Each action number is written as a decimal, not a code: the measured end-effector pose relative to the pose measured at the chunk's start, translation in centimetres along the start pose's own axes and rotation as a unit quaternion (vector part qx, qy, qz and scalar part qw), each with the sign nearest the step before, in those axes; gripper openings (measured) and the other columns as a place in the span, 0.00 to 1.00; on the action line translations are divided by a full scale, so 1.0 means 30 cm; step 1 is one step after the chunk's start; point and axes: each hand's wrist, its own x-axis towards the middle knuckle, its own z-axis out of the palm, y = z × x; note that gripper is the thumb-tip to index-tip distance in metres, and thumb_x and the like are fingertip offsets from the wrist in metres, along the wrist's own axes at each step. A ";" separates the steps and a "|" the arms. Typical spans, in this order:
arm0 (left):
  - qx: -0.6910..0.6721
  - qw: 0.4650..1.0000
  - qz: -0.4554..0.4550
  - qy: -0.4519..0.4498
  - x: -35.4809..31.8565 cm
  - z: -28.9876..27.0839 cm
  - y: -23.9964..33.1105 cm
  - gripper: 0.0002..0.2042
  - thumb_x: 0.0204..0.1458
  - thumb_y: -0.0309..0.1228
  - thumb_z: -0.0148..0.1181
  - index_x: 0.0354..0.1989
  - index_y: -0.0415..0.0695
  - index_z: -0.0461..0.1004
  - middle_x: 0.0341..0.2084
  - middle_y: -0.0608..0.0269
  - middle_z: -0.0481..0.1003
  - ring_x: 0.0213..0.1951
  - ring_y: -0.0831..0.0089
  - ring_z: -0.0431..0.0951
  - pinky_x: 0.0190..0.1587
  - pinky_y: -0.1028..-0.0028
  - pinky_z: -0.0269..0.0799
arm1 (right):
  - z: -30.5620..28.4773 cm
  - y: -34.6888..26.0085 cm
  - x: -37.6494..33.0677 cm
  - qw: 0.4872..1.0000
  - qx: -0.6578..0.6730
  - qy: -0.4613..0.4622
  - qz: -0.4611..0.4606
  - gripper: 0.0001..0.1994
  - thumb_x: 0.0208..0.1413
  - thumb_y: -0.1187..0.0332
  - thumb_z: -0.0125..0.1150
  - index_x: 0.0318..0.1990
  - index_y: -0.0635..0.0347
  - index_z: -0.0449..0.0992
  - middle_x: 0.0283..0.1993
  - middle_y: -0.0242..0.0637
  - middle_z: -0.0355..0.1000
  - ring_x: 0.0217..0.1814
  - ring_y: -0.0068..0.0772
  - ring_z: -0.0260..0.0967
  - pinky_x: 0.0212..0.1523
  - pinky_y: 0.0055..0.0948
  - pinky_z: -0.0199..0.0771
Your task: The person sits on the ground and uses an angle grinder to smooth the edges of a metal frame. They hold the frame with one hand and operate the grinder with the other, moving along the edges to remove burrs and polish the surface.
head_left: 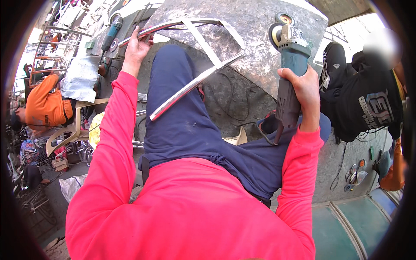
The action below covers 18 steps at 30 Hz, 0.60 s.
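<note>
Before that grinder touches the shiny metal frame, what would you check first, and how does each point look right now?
1. Right hand wrapped firmly round the angle grinder: ok.
2. Left hand gripping the chrome frame at its far end: ok.
3. Frame steadied: it rests across the raised knee, no clamp visible: not ok.
4. Grinder cable loops beside the leg, close to the work: not ok.
5. Gloves: both hands bare: not ok.
6. Bystanders: a person in black sits close on the right: not ok.
</note>
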 end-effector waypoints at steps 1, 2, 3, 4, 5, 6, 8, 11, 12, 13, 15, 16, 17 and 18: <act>0.013 1.000 -0.019 0.017 0.006 -0.006 0.006 0.16 0.68 0.45 0.56 0.46 0.42 0.73 0.52 0.50 0.78 0.50 0.53 0.78 0.49 0.59 0.74 | 0.002 -0.001 -0.001 1.000 -0.001 -0.004 0.006 0.25 0.40 0.58 0.77 0.42 0.71 0.80 0.33 0.46 0.81 0.34 0.35 0.80 0.39 0.33 0.78; 0.015 0.999 -0.011 -0.029 0.004 -0.009 0.007 0.16 0.68 0.45 0.56 0.47 0.43 0.73 0.52 0.51 0.78 0.51 0.53 0.78 0.50 0.58 0.74 | 0.006 0.001 -0.002 1.000 -0.003 -0.002 -0.003 0.25 0.40 0.58 0.77 0.42 0.71 0.80 0.33 0.45 0.81 0.34 0.35 0.80 0.39 0.33 0.79; 0.008 0.999 -0.011 -0.050 0.002 -0.008 0.017 0.16 0.67 0.45 0.56 0.48 0.43 0.74 0.52 0.52 0.78 0.52 0.53 0.77 0.50 0.58 0.74 | 0.015 -0.003 0.004 1.000 -0.007 -0.002 -0.004 0.25 0.40 0.58 0.77 0.42 0.71 0.80 0.33 0.45 0.81 0.34 0.35 0.80 0.39 0.33 0.79; 0.002 0.997 -0.011 -0.072 -0.008 -0.001 0.021 0.16 0.67 0.45 0.57 0.50 0.44 0.74 0.52 0.54 0.78 0.52 0.53 0.77 0.51 0.58 0.74 | 0.017 -0.002 0.005 1.000 -0.010 0.000 -0.002 0.25 0.41 0.59 0.77 0.42 0.71 0.80 0.33 0.45 0.81 0.34 0.35 0.80 0.39 0.33 0.79; 0.009 0.996 0.001 -0.084 -0.020 0.008 0.026 0.16 0.67 0.45 0.57 0.50 0.44 0.74 0.52 0.54 0.78 0.53 0.53 0.77 0.51 0.58 0.74 | 0.021 -0.003 0.004 1.000 -0.006 -0.004 -0.002 0.25 0.41 0.59 0.77 0.42 0.71 0.80 0.33 0.45 0.81 0.34 0.34 0.80 0.39 0.33 0.79; 0.015 0.995 0.013 -0.095 -0.036 0.019 0.030 0.16 0.67 0.45 0.57 0.51 0.44 0.74 0.53 0.55 0.78 0.54 0.53 0.77 0.52 0.58 0.74 | 0.027 -0.003 0.000 1.000 -0.003 -0.008 0.002 0.25 0.41 0.59 0.77 0.43 0.71 0.80 0.33 0.45 0.81 0.34 0.34 0.80 0.38 0.33 0.79; 0.042 0.992 0.037 -0.110 -0.054 0.056 0.048 0.16 0.68 0.44 0.56 0.53 0.45 0.74 0.55 0.56 0.77 0.58 0.53 0.75 0.54 0.58 0.73 | 0.033 -0.003 0.001 1.000 0.000 -0.014 0.007 0.25 0.41 0.60 0.77 0.43 0.71 0.80 0.33 0.45 0.81 0.33 0.33 0.80 0.38 0.33 0.79; 0.119 0.977 0.141 -0.109 -0.043 0.149 0.068 0.17 0.68 0.40 0.55 0.58 0.42 0.74 0.53 0.55 0.78 0.52 0.58 0.80 0.49 0.61 0.77 | 0.040 -0.001 0.004 1.000 -0.004 -0.020 0.010 0.25 0.41 0.60 0.77 0.43 0.71 0.80 0.33 0.44 0.81 0.33 0.32 0.80 0.38 0.32 0.79; 0.133 0.977 0.141 -0.089 -0.019 0.196 0.085 0.17 0.68 0.41 0.56 0.56 0.42 0.74 0.54 0.54 0.78 0.53 0.58 0.80 0.50 0.61 0.77 | 0.040 0.000 0.001 1.000 -0.005 -0.021 0.011 0.25 0.41 0.60 0.77 0.42 0.71 0.80 0.33 0.44 0.81 0.33 0.32 0.79 0.38 0.32 0.79; 0.140 0.975 0.148 -0.084 0.004 0.240 0.113 0.16 0.68 0.41 0.56 0.55 0.42 0.74 0.55 0.53 0.78 0.55 0.59 0.80 0.50 0.62 0.78 | 0.042 -0.001 0.005 1.000 -0.001 -0.020 0.006 0.25 0.41 0.60 0.77 0.42 0.71 0.80 0.33 0.43 0.81 0.33 0.31 0.79 0.38 0.32 0.79; 0.154 0.968 0.187 -0.059 0.058 0.367 0.098 0.13 0.65 0.39 0.58 0.47 0.42 0.77 0.35 0.58 0.80 0.39 0.66 0.83 0.40 0.64 0.79 | 0.048 -0.004 0.007 1.000 0.018 -0.017 -0.004 0.24 0.41 0.61 0.77 0.42 0.71 0.80 0.33 0.42 0.81 0.33 0.30 0.79 0.37 0.32 0.79; 0.185 0.958 0.209 -0.063 0.081 0.423 0.106 0.14 0.65 0.39 0.58 0.49 0.42 0.77 0.34 0.58 0.80 0.39 0.67 0.82 0.39 0.65 0.79 | 0.049 -0.005 0.006 1.000 0.020 -0.018 0.005 0.24 0.41 0.61 0.77 0.41 0.71 0.80 0.33 0.42 0.81 0.33 0.29 0.78 0.37 0.32 0.78; 0.215 0.946 0.231 -0.069 0.102 0.480 0.115 0.14 0.65 0.39 0.58 0.50 0.41 0.77 0.34 0.59 0.79 0.39 0.68 0.82 0.39 0.66 0.79 | 0.042 -0.009 0.005 0.999 0.017 -0.013 0.024 0.23 0.41 0.61 0.77 0.41 0.71 0.80 0.33 0.42 0.81 0.33 0.29 0.78 0.37 0.31 0.78; 0.227 0.941 0.239 -0.082 0.121 0.532 0.125 0.15 0.65 0.39 0.58 0.50 0.41 0.77 0.33 0.59 0.79 0.38 0.68 0.82 0.39 0.65 0.79 | 0.038 -0.010 0.000 0.999 0.024 -0.013 0.019 0.22 0.42 0.62 0.77 0.41 0.70 0.80 0.33 0.41 0.81 0.32 0.28 0.78 0.37 0.31 0.78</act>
